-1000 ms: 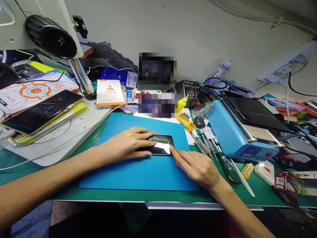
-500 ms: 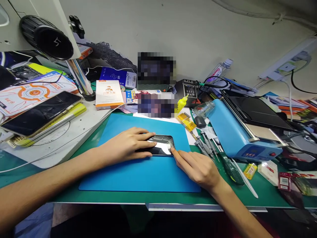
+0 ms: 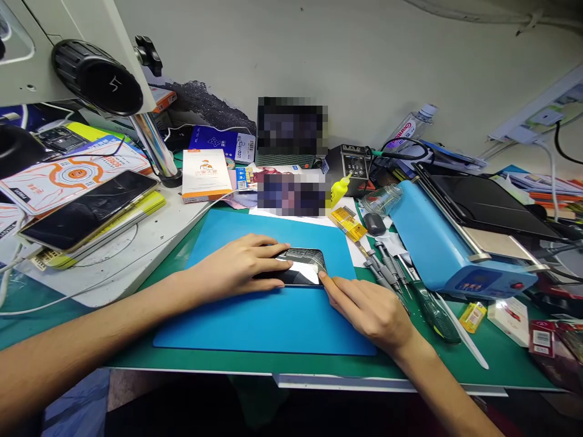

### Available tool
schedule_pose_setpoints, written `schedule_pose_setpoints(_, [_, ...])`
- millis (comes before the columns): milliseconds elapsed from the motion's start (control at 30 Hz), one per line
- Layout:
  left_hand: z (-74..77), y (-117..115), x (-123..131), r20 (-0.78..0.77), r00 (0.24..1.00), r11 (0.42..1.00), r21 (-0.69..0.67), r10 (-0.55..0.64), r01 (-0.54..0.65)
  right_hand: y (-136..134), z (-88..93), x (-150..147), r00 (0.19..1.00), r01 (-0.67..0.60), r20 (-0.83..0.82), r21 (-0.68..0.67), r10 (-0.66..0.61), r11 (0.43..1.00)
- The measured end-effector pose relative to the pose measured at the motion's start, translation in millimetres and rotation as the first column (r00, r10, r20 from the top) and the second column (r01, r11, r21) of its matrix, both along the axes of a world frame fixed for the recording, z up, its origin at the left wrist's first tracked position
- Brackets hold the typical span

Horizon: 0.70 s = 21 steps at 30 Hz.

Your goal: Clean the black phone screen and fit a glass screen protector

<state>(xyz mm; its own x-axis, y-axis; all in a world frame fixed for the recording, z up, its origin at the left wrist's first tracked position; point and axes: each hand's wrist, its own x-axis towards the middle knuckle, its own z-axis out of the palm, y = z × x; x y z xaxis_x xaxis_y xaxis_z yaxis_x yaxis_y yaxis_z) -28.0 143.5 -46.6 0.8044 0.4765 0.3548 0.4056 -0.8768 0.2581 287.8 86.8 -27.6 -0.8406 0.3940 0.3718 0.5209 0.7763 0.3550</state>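
Note:
A black smartphone [image 3: 298, 276] with a cracked-looking, glossy face lies flat on the blue mat [image 3: 255, 321]. Spread over its left part, my left hand [image 3: 248, 264] holds it down, with the thumb along the near edge and fingertips on the face and far edge. My right hand [image 3: 371, 306] is closed at the phone's near right corner, thumb and index finger pressed together against the edge. Whatever may be between those fingertips is hidden. Bright white reflections cross the phone's face.
Right of the mat lie several screwdrivers [image 3: 389, 264], a green-handled tool [image 3: 437, 312] and a blue machine [image 3: 423, 237]. A microscope stand [image 3: 157, 145] rises at left, beside a second phone [image 3: 91, 209] on boxes. A yellow bottle [image 3: 339, 191] stands behind the mat.
The whole scene has shifted slightly right in view as the camera turned a little left. Both hands keep nearly the same hold on the phone.

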Motion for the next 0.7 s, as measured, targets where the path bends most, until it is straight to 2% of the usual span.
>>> schedule_pose_setpoints(200, [-1.0,-1.5,-0.6,0.006,1.0,0.999,-0.046,0.023,-0.022,-1.7,2.4,-1.9,1.0,0.022,-0.001,-0.006,-0.022,1.0])
schedule_pose_setpoints(467, [0.0,-1.3,-0.9,-0.004,1.0,0.999,-0.04,0.012,-0.012,-1.9,1.3,-2.3,1.0,0.019,-0.022,-0.018,-0.019,1.0])
schedule_pose_setpoints(700, [1.5,-1.2,-0.8,-0.009,1.0,0.999,-0.041,0.011,-0.011,-1.6,0.9,-2.3,0.997,0.034,-0.067,-0.078,-0.04,0.996])
